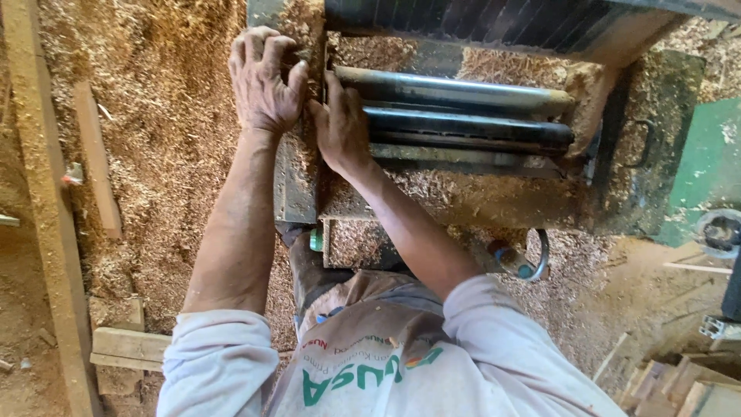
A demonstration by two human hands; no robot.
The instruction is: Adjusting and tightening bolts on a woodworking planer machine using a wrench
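Note:
A wood planer [297,181] with a dusty metal frame fills the top middle of the head view. Two dark steel rollers [463,116] lie across its open bed, with shavings packed around them. My left hand [262,77] lies over the upper left side plate of the machine, fingers curled down on its edge. My right hand [341,127] presses against the left ends of the rollers, thumb up. Its fingertips are hidden between the roller ends and the side plate, so I cannot see what they hold.
Thick sawdust [170,131] covers the floor at left, with a long plank [46,201] and a short wooden strip [99,158] lying in it. A green machine part [706,166] stands at right. Wood offcuts [679,386] pile at bottom right, and a metal ring handle [540,259] hangs below the bed.

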